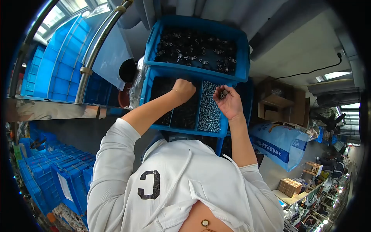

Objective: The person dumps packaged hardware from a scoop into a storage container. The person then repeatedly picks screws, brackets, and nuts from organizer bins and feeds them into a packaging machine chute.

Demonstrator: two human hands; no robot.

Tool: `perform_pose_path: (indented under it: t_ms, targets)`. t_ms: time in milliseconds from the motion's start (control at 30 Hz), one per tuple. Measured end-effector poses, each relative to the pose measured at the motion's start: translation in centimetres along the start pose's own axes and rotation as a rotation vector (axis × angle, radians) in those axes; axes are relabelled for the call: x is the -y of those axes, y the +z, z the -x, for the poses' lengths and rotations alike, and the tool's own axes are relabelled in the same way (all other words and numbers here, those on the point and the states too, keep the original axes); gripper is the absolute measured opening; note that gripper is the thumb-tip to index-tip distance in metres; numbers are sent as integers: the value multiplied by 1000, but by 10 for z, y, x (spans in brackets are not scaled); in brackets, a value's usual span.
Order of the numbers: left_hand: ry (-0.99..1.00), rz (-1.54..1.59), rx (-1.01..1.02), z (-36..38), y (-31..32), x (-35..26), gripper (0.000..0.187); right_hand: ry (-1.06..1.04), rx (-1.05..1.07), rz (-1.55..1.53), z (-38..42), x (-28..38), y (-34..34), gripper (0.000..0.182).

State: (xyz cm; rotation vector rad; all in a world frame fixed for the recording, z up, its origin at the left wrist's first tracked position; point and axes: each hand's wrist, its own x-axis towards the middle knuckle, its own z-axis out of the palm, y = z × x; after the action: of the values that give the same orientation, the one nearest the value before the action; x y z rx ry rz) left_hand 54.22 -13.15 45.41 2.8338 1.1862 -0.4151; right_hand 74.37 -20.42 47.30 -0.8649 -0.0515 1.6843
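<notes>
My left hand [184, 89] is closed in a fist, back up, over the compartment of small black parts in the blue divided bin [181, 130]. Its fingertips are hidden, so anything inside it cannot be seen. To its right, my right hand [231, 104] is turned palm up at the edge of the silver screws [208, 110], its fingers curled around a few small dark metal pieces [223, 94]. Beyond both hands, a second blue bin [197, 69] holds scattered black parts with shiny metal bits.
Left of the bins are a dark round container [128, 69], clear plastic wrap and a metal pole [92, 54]. Blue crates [58, 170] are stacked lower left. On the right are an open cardboard box [282, 102] and a blue-and-white sack [278, 145].
</notes>
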Motion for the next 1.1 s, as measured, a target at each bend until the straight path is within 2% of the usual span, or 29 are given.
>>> perform_pose_path:
  t_ms: [67, 167, 267, 333, 367, 467, 500, 567, 667, 733, 833, 867, 933, 967, 1033, 1100]
  targets:
    - [12, 17, -4, 0, -1, -2, 9, 3, -29, -31, 3, -8, -4, 15]
    - [24, 263, -11, 14, -44, 1, 13, 27, -38, -57, 8, -18, -5, 15]
    - [192, 459, 4, 24, -100, -12, 17, 24, -34, -107, 12, -31, -2, 18]
    - [283, 482, 5, 15, -100, -27, 16, -15, -9, -149, 15, -39, 10, 23]
    - [319, 492, -21, 7, -89, -34, 15, 109, 306, -403, -14, -46, -37, 27]
    - [250, 516, -164, 12, -77, -34, 18, 64, 307, -341, -8, -54, -16, 26]
    - [219, 583, -187, 26, -83, -24, 19, 49, 216, -261, -8, -56, -4, 25]
    - [111, 738, -391, 68, -88, -3, 16, 35, 42, -97, -9, -60, 26, 24]
    - [-56, 792, -662, 139, -71, 30, 13, 156, -16, -103, -32, -72, 78, 24]
    - [-245, 661, -673, 190, -54, 41, 23, 129, 132, 28, -50, -89, 122, 28]
    - [-622, 473, -434, 243, -18, 38, 41, 10, 341, 286, -86, -132, 181, 35]
    - [-645, 417, -304, 253, 1, 41, 67, -69, 376, 407, -99, -152, 196, 38]
    - [-691, 343, -22, 257, 20, 41, 83, -304, 419, 843, -118, -190, 217, 45]
    - [-676, 292, -44, 257, 50, 41, 90, -291, 386, 973, -113, -199, 225, 46]
    - [-600, 233, -143, 262, 78, 50, 87, -385, 516, 1019, -95, -200, 222, 45]
    - [-508, 263, -221, 267, 78, 57, 81, -478, 570, 1124, -72, -181, 204, 38]
